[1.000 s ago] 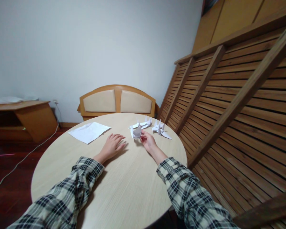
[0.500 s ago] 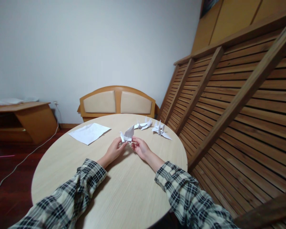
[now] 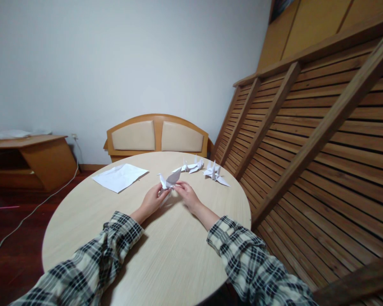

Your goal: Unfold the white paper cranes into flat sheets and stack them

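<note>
A white paper crane point(image 3: 171, 179) is held between my two hands, just above the middle of the table. My left hand point(image 3: 152, 202) pinches its lower left side, below the pointed head. The fingers of my right hand point(image 3: 188, 197) are closed on its lower right side, near the base of the raised wing. Part of the crane's underside is hidden by my fingers. Beyond my right hand, folded paper cranes point(image 3: 194, 166) stand on the table, with more paper cranes point(image 3: 214, 171) just to their right.
A white paper sheet point(image 3: 120, 177) lies at the back left of the round table point(image 3: 172, 255). Past the far edge stands a padded headboard point(image 3: 158, 135). A slatted wooden frame point(image 3: 306, 161) leans along the right. A cabinet point(image 3: 47, 161) and a cable point(image 3: 35, 212) are at left.
The crane in my hands has tilted and its wings have spread wider, one now showing below near my left thumb. My right fingers have closed in on it. The other cranes have not moved.
</note>
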The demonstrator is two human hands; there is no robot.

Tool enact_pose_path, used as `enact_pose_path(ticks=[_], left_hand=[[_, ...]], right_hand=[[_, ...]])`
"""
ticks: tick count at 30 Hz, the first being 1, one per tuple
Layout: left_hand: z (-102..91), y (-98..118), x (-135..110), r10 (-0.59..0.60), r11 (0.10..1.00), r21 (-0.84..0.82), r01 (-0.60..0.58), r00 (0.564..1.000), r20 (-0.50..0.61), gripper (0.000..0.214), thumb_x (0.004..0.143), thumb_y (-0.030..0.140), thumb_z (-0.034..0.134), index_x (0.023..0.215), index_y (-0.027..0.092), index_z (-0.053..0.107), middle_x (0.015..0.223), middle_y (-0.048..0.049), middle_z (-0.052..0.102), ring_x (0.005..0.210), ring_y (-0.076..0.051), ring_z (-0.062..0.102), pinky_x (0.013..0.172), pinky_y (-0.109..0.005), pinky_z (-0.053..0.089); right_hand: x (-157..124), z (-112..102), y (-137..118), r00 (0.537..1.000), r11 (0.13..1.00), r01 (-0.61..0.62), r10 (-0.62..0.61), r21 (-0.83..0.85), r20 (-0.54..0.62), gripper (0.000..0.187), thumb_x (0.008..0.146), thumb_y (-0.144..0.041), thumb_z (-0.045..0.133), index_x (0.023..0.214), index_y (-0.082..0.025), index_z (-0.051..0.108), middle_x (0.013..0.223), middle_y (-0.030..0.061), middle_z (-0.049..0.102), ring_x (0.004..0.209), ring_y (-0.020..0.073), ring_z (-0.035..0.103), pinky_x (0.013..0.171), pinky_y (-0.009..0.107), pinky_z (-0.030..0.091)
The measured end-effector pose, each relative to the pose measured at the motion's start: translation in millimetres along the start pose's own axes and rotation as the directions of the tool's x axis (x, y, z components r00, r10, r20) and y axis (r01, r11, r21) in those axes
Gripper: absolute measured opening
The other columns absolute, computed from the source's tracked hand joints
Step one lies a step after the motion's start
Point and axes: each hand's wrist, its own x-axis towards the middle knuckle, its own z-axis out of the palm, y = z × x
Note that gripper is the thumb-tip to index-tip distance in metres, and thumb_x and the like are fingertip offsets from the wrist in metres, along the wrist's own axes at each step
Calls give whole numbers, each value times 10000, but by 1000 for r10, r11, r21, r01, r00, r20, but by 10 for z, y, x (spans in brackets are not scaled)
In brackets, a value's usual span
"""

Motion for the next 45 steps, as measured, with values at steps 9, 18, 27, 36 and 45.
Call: enact_pose_path(ticks=[9,18,27,36,45], left_hand=[[29,-115,4,-26,999,35,25,999,24,271,873,348,493,1043,173,611,1012,-106,714,907,-260,646,845,-399,484],[30,-81,0,40,996,80,-42,999,20,283,870,329,493,1085,163,571,1084,-121,670,978,-254,608,890,-408,466],[26,-80,-7,43,998,54,-44,999,12,254,887,317,472,1073,173,571,1056,-106,674,957,-239,615,886,-398,471],[9,-15,-33,76,995,49,-82,991,111,230,897,344,470,950,188,631,953,-81,710,875,-232,635,821,-378,485],[-8,16,-19,15,999,-34,-13,998,58,278,900,394,479,874,161,629,840,-54,693,776,-201,617,746,-330,484]], right_hand=[[-25,-18,-82,972,954,232,-236,-192,4,288,698,-221,730,980,-245,673,1076,42,544,880,155,568,772,293,469],[-79,-32,-178,949,909,314,-310,-273,58,148,683,-152,748,787,-215,664,1025,50,511,885,185,547,778,310,435],[-32,-52,-139,954,934,300,-297,-194,43,77,757,-263,681,811,-209,670,919,47,590,838,181,546,740,283,439],[46,-68,-63,989,993,107,-110,-44,-98,327,744,-301,689,1021,-232,530,693,-46,554,640,138,541,635,252,440],[-24,-46,-91,969,942,248,-238,-228,69,157,863,-334,603,884,-222,711,978,60,569,985,181,544,911,326,446]])
